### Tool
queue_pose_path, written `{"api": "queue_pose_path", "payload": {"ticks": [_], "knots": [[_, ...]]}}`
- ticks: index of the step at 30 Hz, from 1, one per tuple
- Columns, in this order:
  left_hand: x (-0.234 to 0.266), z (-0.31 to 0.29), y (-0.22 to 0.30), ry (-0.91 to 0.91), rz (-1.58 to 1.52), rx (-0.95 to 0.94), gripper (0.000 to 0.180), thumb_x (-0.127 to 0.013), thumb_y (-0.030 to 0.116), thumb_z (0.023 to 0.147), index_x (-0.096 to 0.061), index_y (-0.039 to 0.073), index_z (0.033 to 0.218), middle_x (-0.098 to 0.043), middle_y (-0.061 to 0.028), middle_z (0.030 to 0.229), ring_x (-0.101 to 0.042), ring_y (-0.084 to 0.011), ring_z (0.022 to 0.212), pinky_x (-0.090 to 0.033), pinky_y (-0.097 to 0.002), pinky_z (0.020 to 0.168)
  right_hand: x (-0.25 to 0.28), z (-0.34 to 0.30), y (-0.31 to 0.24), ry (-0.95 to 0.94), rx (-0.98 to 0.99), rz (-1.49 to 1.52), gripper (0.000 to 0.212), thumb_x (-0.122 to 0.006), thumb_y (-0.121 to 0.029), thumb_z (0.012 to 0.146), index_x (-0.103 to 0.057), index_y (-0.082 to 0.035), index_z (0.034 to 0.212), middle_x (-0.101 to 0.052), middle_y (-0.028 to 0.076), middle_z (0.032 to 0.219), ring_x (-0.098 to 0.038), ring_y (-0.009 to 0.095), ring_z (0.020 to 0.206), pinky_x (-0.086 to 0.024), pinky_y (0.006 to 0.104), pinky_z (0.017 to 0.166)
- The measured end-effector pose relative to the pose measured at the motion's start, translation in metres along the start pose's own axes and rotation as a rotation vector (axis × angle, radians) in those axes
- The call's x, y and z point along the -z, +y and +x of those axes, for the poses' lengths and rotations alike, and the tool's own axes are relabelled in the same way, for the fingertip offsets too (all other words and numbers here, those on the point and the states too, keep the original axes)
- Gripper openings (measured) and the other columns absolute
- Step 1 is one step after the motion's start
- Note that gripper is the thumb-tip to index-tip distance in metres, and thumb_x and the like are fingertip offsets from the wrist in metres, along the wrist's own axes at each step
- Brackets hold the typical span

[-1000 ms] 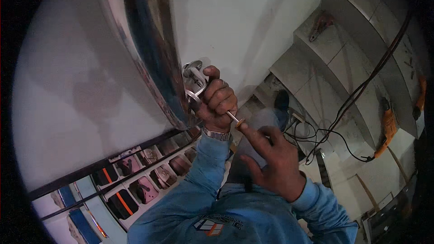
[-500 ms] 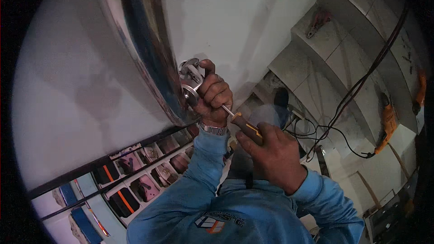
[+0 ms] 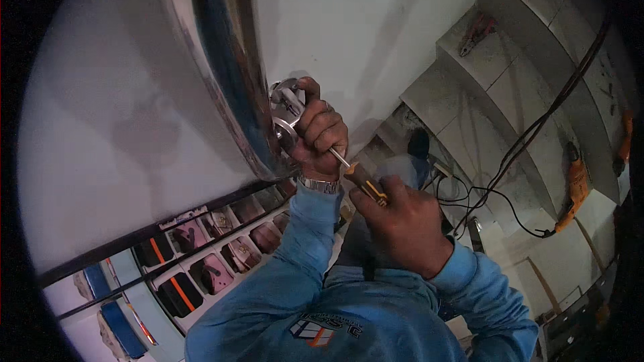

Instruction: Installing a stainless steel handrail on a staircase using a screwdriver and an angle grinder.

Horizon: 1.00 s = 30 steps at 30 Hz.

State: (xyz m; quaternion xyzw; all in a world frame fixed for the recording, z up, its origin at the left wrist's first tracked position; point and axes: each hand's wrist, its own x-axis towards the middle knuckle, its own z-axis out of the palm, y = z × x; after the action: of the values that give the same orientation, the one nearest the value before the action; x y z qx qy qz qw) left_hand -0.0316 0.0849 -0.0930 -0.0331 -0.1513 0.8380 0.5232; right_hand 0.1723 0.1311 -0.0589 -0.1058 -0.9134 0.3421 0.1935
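Observation:
A shiny metal handrail [image 3: 231, 53] runs down beside the pale wall. At its lower end sits a silver metal bracket [image 3: 284, 108] with round plates. My left hand [image 3: 323, 133] is closed around the bracket, thumb raised beside it. In my right hand [image 3: 410, 226] is a screwdriver [image 3: 364, 181] with a brown and yellow handle. The screwdriver's thin shaft slants up into my left fingers, and its tip is hidden behind them.
Tiled steps [image 3: 510, 80] curve up on the right, with red-handled pliers [image 3: 477, 32] on one. An orange power tool [image 3: 575, 184] lies lower, its black cable [image 3: 513, 218] trailing. At lower left a compartment organizer [image 3: 221, 255] holds small parts and a blue-backed brush [image 3: 123, 330].
The view has shifted slightly. My right hand and the screwdriver handle have turned a little, and the yellow marking shows differently. My left hand keeps its hold on the bracket.

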Motion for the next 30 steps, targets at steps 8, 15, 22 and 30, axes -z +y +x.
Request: {"api": "queue_pose_path", "payload": {"ticks": [8,15,22,30], "knots": [[0.009,0.013,0.017,-0.017,0.042,0.041,0.041,-0.058,0.005,0.094,-0.048,-0.002,0.133,-0.039,0.0040,0.058,-0.036,-0.0042,0.040,-0.023,-0.0223,0.034,-0.033,0.019,0.014,0.243,-0.364,0.997,0.022,-0.066,-0.014,0.090,-0.067,-0.011,0.112,-0.060,0.013,0.079,-0.056,0.015,0.062,-0.044,0.0292,0.050],[-0.002,0.002,0.013,-0.009,0.051,0.040,0.041,-0.058,0.005,0.094,-0.047,-0.002,0.132,-0.038,0.0033,0.057,-0.035,-0.0046,0.040,-0.023,-0.0221,0.033,-0.014,0.007,0.005,-0.005,-0.220,0.770,0.025,-0.068,-0.010,0.089,-0.067,-0.009,0.114,-0.063,0.015,0.080,-0.056,0.018,0.064,-0.043,0.0317,0.048],[0.006,0.010,0.045,-0.062,0.103,0.126,0.053,-0.068,0.011,0.088,-0.048,0.000,0.136,-0.038,0.0033,0.059,-0.034,-0.0040,0.042,-0.022,-0.0220,0.035,-0.027,0.026,0.000,-0.025,-0.640,1.309,0.015,-0.064,-0.011,0.094,-0.067,-0.010,0.109,-0.052,0.005,0.070,-0.052,0.010,0.055,-0.038,0.0247,0.046],[0.007,0.001,0.020,0.017,0.018,0.034,0.040,-0.057,0.001,0.091,-0.049,-0.002,0.130,-0.038,0.0028,0.058,-0.036,-0.0057,0.041,-0.023,-0.0233,0.035,-0.004,0.022,0.011,-0.114,-0.603,1.094,0.021,-0.069,-0.016,0.089,-0.067,-0.009,0.109,-0.062,0.012,0.084,-0.055,0.014,0.055,-0.045,0.0277,0.049]]}}
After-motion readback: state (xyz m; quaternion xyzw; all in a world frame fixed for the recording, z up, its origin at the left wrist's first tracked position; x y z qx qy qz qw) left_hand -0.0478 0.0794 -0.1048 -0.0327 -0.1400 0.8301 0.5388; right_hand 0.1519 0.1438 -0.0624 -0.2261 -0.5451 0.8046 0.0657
